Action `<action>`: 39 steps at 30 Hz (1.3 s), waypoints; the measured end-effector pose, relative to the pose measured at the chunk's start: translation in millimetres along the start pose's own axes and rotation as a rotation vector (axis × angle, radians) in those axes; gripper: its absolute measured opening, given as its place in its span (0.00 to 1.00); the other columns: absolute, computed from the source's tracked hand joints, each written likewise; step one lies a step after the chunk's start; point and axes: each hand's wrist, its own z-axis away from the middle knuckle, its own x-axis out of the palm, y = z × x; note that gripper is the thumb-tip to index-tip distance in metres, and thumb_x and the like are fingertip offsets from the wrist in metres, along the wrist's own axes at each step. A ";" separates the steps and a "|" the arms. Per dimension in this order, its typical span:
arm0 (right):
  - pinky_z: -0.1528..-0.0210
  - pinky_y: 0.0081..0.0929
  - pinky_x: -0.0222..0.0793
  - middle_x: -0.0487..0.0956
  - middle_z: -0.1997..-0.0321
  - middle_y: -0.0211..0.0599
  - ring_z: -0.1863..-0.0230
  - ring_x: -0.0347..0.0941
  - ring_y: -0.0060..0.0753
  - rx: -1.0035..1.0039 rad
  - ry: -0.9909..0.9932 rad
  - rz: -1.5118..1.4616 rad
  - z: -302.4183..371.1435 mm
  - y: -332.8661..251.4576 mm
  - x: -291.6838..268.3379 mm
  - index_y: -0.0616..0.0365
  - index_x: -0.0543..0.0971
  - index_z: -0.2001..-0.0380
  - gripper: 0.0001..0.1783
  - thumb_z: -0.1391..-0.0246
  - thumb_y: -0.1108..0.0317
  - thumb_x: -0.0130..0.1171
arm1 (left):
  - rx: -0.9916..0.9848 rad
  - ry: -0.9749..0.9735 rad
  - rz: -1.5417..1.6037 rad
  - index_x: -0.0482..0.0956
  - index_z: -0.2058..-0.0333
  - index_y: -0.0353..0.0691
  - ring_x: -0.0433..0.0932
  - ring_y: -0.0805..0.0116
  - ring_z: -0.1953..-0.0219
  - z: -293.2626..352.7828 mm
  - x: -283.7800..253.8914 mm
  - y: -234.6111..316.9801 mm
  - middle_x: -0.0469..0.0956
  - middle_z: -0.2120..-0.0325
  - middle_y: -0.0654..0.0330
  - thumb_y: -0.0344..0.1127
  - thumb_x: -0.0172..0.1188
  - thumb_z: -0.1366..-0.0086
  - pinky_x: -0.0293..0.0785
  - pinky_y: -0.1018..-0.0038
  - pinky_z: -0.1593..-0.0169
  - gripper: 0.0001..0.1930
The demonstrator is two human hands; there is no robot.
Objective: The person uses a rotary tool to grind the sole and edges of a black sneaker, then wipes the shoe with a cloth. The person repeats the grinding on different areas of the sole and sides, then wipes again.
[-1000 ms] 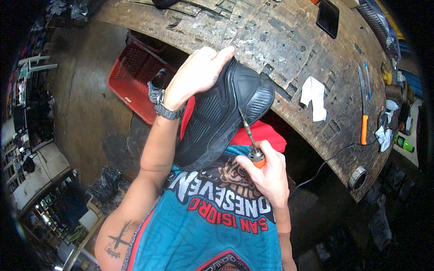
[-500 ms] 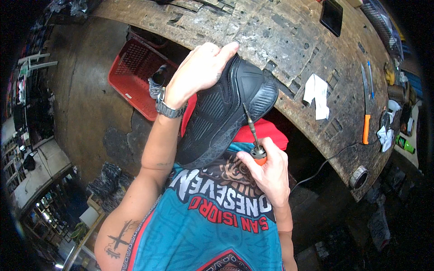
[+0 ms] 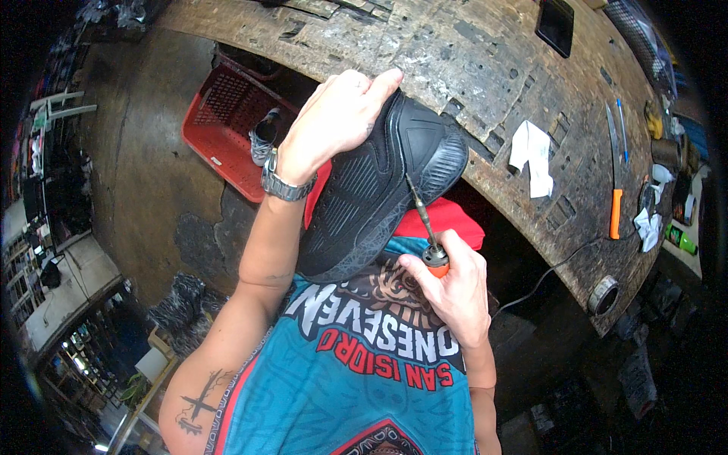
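Observation:
A black sneaker [image 3: 356, 205] with a grey-patterned sole edge lies tilted across my lap, its heel towards the bench. My left hand [image 3: 337, 114], a metal watch at its wrist, grips the shoe by the collar; some of its fingers are hidden inside the opening. In my right hand [image 3: 455, 284] is a soldering iron [image 3: 422, 214] with an orange handle and a thin metal shaft. Its tip meets the side of the shoe, at the seam between upper and sole near the heel. Red cloth [image 3: 440, 222] shows beneath the shoe.
A worn wooden bench [image 3: 455, 53] curves around ahead and to the right. On it lie a phone [image 3: 555, 27], a white cloth strip [image 3: 532, 159], an orange-handled knife [image 3: 615, 212] and a tape roll [image 3: 604, 296]. A grey cord [image 3: 542, 279] hangs off its edge. A red basket [image 3: 199, 136] with another shoe stands left.
The iron's tip has shifted slightly left along the seam, with my right hand moving a little. My left hand and the sneaker stay almost still.

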 end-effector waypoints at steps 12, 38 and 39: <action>0.68 0.45 0.72 0.77 0.72 0.49 0.70 0.78 0.57 -0.019 0.008 0.010 0.9 0.3 2.9 0.61 0.74 0.67 0.23 0.49 0.55 0.75 | 0.060 0.177 0.114 0.73 0.68 0.30 0.64 0.58 0.80 0.7 7.5 -1.7 0.65 0.84 0.45 0.55 0.50 0.24 0.65 0.58 0.72 0.28; 0.63 0.41 0.76 0.81 0.68 0.48 0.66 0.81 0.54 -0.170 -0.235 0.096 3.8 16.0 -9.9 0.64 0.78 0.65 0.27 0.56 0.52 0.78 | -0.246 0.023 0.256 0.79 0.75 0.31 0.75 0.51 0.71 -8.5 8.7 -12.9 0.72 0.79 0.44 0.67 0.50 0.29 0.70 0.58 0.65 0.38; 0.63 0.41 0.76 0.81 0.68 0.48 0.66 0.81 0.54 -0.169 -0.251 0.116 3.8 16.3 -12.8 0.64 0.78 0.65 0.27 0.56 0.52 0.78 | -0.305 -0.035 0.248 0.84 0.70 0.32 0.83 0.40 0.65 -8.7 8.0 -13.1 0.79 0.74 0.36 0.68 0.49 0.30 0.75 0.55 0.59 0.37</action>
